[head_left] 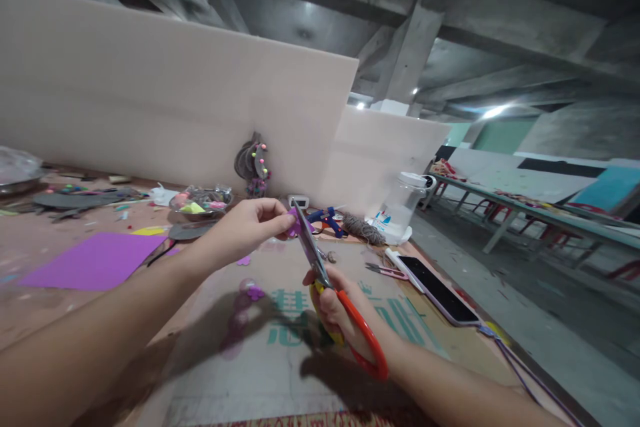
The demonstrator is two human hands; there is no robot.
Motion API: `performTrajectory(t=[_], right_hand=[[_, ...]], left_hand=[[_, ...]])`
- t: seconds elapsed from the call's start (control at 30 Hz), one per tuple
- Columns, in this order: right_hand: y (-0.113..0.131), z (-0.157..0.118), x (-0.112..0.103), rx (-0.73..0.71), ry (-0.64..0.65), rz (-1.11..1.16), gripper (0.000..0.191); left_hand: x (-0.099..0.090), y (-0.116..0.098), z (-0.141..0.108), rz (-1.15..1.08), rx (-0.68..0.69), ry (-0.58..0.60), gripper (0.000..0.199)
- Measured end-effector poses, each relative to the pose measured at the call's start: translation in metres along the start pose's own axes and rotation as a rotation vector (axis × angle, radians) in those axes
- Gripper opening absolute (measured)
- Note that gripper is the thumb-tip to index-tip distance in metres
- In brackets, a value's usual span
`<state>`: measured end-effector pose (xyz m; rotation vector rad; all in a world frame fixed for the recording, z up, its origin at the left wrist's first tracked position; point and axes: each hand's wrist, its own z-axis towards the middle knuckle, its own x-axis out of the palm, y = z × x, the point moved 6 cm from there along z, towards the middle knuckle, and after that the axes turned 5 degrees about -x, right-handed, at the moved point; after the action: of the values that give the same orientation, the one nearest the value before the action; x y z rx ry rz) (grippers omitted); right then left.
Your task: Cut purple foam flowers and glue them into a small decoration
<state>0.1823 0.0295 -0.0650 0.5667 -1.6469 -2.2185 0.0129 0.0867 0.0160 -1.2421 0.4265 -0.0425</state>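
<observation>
My left hand (263,220) pinches a small purple cut-out piece (294,225) between thumb and fingers. Wrapped round the handles of a pair of scissors (315,253), my right hand (345,303) holds the metal blades up against the purple piece. One handle loop is red-orange, the other yellow. Below, on the cardboard sheet (200,380) with green printing, lie a purple flower-shaped piece (255,292) and another small purple piece (243,260). A purple sheet (95,260) lies to the left of my left forearm.
A bowl of craft bits (200,203), a blue glue gun (327,219), grey yarn (363,228) and a clear jar (403,203) stand behind. Pink thread snips (387,271) and a phone (440,290) lie right. White boards (175,93) rise behind the table.
</observation>
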Motion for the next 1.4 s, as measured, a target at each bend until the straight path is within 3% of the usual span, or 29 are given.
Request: performTrajectory(t=[0.4,0.53,0.7,1.4], right_hand=[[0.000,0.002,0.001,-0.011,-0.030,0.030,0.056],[0.001,0.001,0.001,-0.045,-0.067,0.057,0.058],[-0.001,0.001,-0.001,-0.043,-0.072,0.047,0.057],[-0.001,0.001,0.000,-0.048,-0.071,0.091,0.055]], left_hand=[[0.001,-0.004,-0.001,0.047,0.029,-0.039,0.029],[0.010,-0.006,-0.004,0.131,0.028,0.007,0.028],[0.021,-0.006,-0.006,0.073,0.038,0.093,0.031],[0.026,-0.005,-0.006,0.026,0.006,0.123,0.030]])
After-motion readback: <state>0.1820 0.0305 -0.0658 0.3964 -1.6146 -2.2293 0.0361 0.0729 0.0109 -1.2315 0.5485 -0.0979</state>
